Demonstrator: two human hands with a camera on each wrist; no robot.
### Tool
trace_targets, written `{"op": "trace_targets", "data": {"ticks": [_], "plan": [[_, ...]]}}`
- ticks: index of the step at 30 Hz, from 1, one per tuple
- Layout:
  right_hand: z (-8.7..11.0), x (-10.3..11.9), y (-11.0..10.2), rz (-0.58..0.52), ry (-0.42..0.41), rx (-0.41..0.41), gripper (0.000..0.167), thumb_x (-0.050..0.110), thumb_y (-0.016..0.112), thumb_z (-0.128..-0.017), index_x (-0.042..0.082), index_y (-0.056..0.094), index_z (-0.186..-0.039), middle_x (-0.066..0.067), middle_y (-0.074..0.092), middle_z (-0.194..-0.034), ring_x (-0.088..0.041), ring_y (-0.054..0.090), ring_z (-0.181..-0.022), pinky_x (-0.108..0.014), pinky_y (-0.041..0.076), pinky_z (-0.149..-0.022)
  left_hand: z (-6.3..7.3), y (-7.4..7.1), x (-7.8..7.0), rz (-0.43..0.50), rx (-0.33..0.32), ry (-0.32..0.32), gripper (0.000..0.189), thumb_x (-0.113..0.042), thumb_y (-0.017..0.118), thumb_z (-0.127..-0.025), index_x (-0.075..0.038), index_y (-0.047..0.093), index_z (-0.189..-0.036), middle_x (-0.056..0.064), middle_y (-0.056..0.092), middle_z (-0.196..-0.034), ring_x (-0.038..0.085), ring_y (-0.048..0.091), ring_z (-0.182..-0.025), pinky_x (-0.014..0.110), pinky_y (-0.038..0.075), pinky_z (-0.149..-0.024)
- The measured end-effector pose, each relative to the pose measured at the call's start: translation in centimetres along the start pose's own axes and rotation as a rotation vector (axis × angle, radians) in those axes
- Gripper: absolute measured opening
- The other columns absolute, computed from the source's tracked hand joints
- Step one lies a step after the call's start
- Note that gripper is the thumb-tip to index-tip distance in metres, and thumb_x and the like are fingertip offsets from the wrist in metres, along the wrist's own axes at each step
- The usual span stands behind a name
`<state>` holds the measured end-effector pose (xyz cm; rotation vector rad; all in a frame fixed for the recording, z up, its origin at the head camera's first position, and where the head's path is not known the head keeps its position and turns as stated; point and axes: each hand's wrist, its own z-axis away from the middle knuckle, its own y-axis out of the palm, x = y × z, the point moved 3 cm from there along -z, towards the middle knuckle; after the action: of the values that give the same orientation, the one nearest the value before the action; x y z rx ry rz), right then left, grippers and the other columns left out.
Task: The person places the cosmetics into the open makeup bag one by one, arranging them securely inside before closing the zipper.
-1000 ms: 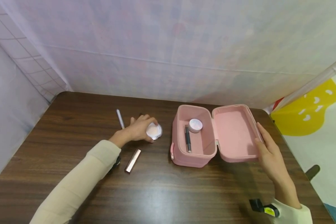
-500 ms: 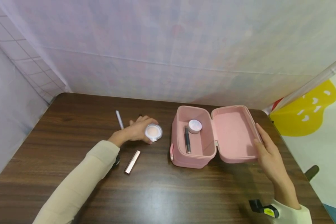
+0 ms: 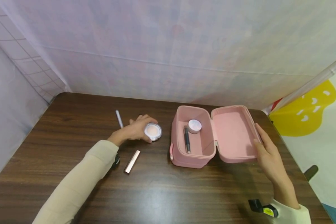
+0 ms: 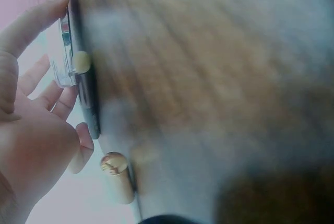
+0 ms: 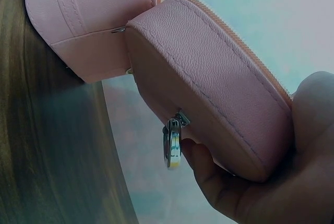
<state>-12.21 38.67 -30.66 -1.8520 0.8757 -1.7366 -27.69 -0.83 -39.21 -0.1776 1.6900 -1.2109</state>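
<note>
My left hand [image 3: 135, 129] holds a round powder compact [image 3: 153, 132] by its edge, thumb and fingers on either side, low over the table. In the left wrist view the compact [image 4: 61, 51] stands out as clear plastic, with a dark slim stick [image 4: 87, 96] beside it. My right hand [image 3: 270, 154] grips the outer edge of the open lid [image 3: 235, 133] of a pink cosmetic case [image 3: 191, 160]. Inside the case lie a small round jar [image 3: 194, 126] and a dark pen-shaped tube [image 3: 187, 140]. The right wrist view shows a metal ring [image 5: 173, 143] on the lid.
A rose-gold rectangular tube [image 3: 132, 161] lies in front of the left hand. Behind its wrist is a thin silvery pen [image 3: 119, 119], partly covered. A white curtain [image 3: 156, 56] hangs along the back edge of the brown wooden table [image 3: 168, 193].
The left fingers have shifted back slightly, so more of the compact shows, and it faces up more squarely. My right hand and the lid have stayed nearly in place.
</note>
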Motion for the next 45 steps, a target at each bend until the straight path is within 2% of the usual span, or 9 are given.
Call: {"op": "trace_targets", "data": {"ticks": [8,16,20,26,31,35,39,42,45], "plan": [[0.0,0.0,0.0,0.001,-0.006,-0.007,0.053,0.027,0.032,-0.105,0.027,0.012,-0.154,-0.019,0.023,-0.153,-0.042,0.04,-0.116,-0.014,0.04,-0.08,-0.4,-1.9,-1.3,0.074,-0.039,0.022,0.075,-0.019,0.088,-0.065,-0.009,0.053,-0.131,0.009,0.05,-0.127,0.03,0.04,-0.116,0.06,0.024,-0.09],[0.0,0.0,0.0,-0.003,-0.015,-0.004,0.054,0.026,0.032,-0.105,0.022,0.012,-0.155,-0.022,0.024,-0.152,-0.04,0.044,-0.109,-0.008,0.04,-0.073,-0.7,-3.9,-3.5,0.084,-0.045,0.034,0.076,-0.021,0.088,-0.065,-0.011,0.053,-0.132,0.007,0.049,-0.127,0.027,0.037,-0.117,0.06,0.023,-0.092],[-0.1,0.0,0.1,-0.002,-0.014,-0.004,0.053,0.027,0.032,-0.105,0.024,0.012,-0.154,-0.021,0.024,-0.152,-0.04,0.041,-0.113,-0.012,0.039,-0.079,-0.8,-4.8,-4.2,0.117,-0.033,0.048,0.077,-0.026,0.087,-0.067,-0.012,0.052,-0.134,0.006,0.048,-0.129,0.026,0.036,-0.119,0.06,0.022,-0.095],[-0.1,0.0,0.2,-0.019,-0.007,-0.003,0.053,0.028,0.031,-0.105,0.028,0.011,-0.154,-0.018,0.021,-0.154,-0.042,0.036,-0.121,-0.041,0.036,-0.101,-0.9,-5.6,-5.0,0.206,-0.021,0.107,0.077,-0.025,0.087,-0.068,-0.012,0.052,-0.135,0.006,0.047,-0.131,0.023,0.04,-0.116,0.046,0.037,-0.094],[-0.2,-0.1,0.1,-0.036,0.0,-0.009,0.053,0.027,0.031,-0.105,0.027,0.011,-0.154,-0.019,0.019,-0.155,-0.043,0.032,-0.125,-0.057,0.026,-0.103,-1.2,-5.6,-6.4,0.253,-0.013,0.163,0.075,-0.02,0.087,-0.068,-0.012,0.053,-0.134,0.006,0.046,-0.133,0.022,0.041,-0.116,0.044,0.037,-0.095],[-0.1,-0.2,0.0,-0.034,0.0,-0.013,0.053,0.027,0.031,-0.105,0.028,0.011,-0.154,-0.019,0.018,-0.155,-0.042,0.031,-0.125,-0.054,0.024,-0.105,-1.6,-5.5,-7.6,0.255,0.002,0.206,0.074,-0.021,0.086,-0.068,-0.013,0.054,-0.133,0.005,0.046,-0.133,0.021,0.039,-0.117,0.043,0.036,-0.092],[0.1,-0.2,0.0,-0.023,0.005,-0.008,0.053,0.027,0.031,-0.105,0.028,0.011,-0.154,-0.019,0.019,-0.155,-0.042,0.032,-0.124,-0.042,0.029,-0.104,-2.1,-5.3,-8.6,0.238,0.012,0.24,0.074,-0.023,0.085,-0.067,-0.011,0.054,-0.133,0.003,0.048,-0.132,0.021,0.039,-0.117,0.042,0.034,-0.091],[0.1,-0.3,0.0,-0.01,0.004,-0.001,0.053,0.027,0.031,-0.105,0.028,0.011,-0.154,-0.019,0.021,-0.154,-0.042,0.038,-0.118,-0.025,0.039,-0.093,-2.5,-5.1,-9.1,0.222,0.018,0.237,0.074,-0.024,0.085,-0.067,-0.011,0.054,-0.133,0.002,0.049,-0.129,0.019,0.039,-0.116,0.043,0.033,-0.092],[0.1,-0.3,-0.1,0.001,0.001,0.002,0.054,0.027,0.031,-0.105,0.026,0.011,-0.154,-0.021,0.023,-0.153,-0.04,0.042,-0.112,-0.012,0.04,-0.078,-2.9,-4.8,-9.6,0.194,0.028,0.216,0.074,-0.027,0.086,-0.068,-0.013,0.054,-0.133,0.001,0.049,-0.128,0.018,0.038,-0.118,0.048,0.028,-0.094]]}}
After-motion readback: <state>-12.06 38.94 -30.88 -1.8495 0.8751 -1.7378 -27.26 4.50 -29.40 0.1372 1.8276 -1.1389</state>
